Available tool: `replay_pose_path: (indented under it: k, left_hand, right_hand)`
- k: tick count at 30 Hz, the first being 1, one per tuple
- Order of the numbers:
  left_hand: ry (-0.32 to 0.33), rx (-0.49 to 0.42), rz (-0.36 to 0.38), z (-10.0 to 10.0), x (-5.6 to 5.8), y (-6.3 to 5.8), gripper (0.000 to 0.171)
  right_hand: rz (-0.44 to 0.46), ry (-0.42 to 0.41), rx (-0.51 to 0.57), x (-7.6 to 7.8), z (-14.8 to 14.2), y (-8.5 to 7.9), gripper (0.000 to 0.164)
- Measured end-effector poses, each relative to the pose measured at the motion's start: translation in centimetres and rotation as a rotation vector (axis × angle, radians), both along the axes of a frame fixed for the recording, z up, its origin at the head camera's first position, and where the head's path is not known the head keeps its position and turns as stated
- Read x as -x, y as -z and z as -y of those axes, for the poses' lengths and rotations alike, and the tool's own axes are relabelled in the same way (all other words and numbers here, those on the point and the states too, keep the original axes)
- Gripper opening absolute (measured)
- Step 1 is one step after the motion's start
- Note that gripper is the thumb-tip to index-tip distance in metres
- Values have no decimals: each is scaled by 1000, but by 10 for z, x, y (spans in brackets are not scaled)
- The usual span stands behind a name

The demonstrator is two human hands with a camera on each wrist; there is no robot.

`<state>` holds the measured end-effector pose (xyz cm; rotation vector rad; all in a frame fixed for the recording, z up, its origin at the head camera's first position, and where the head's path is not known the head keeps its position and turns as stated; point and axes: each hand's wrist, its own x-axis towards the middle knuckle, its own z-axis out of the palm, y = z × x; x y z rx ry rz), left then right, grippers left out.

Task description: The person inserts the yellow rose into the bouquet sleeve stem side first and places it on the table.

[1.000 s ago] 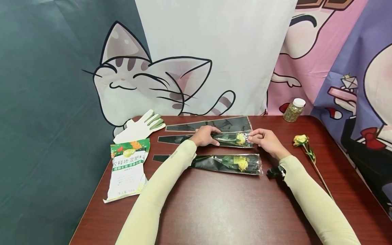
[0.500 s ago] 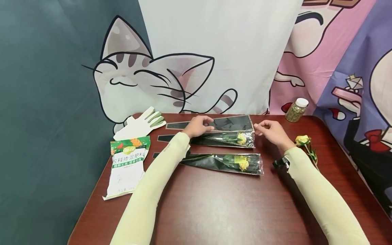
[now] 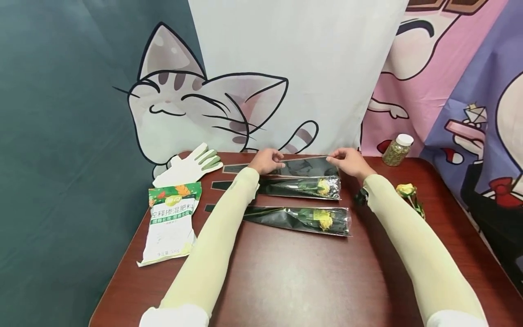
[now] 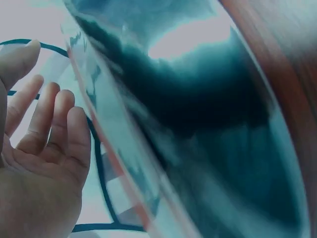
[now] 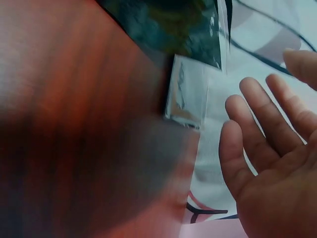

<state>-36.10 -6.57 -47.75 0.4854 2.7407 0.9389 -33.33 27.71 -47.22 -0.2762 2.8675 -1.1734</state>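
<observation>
Three dark flower sleeves lie in rows in the head view. The back sleeve (image 3: 306, 166) is flat, with no flower showing in it. The middle sleeve (image 3: 273, 186) and the front sleeve (image 3: 273, 217) each hold a yellow rose (image 3: 323, 186) behind clear film. Over the left part of the back sleeve is my left hand (image 3: 265, 161), fingers loosely bent and thumb apart. My right hand (image 3: 350, 162) reaches to that sleeve's wide right end, fingertips right at its upper corner. Both wrist views show relaxed, spread fingers with nothing between them.
A loose yellow rose (image 3: 406, 190) lies at the right, its stem partly hidden by my right sleeve. Behind it stands a white-capped jar (image 3: 396, 152). On the left are a fertilizer bag (image 3: 170, 231) and white-green gloves (image 3: 184, 168). A printed cloth (image 3: 229, 118) hangs behind the table.
Both hands have left the middle sleeve and moved back to the rear one. The right hand has let go of the middle sleeve's end and come to the rear sleeve's corner.
</observation>
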Motion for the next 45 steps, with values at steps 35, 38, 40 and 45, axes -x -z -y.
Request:
replay_pose_path:
  k: [35, 38, 40, 45]
  left_hand:
    - [123, 243, 105, -42, 6, 7, 52]
    - [145, 212, 97, -39, 7, 8, 57]
    - [158, 200, 91, -36, 9, 10, 60]
    - [168, 184, 110, -32, 15, 15, 60]
  right_hand:
    - [1, -196, -306, 38, -3, 30, 70]
    - [-9, -193, -345, 36, -4, 31, 66]
    - [-9, -188, -346, 35, -4, 31, 59]
    - [22, -177, -252, 35, -2, 31, 40]
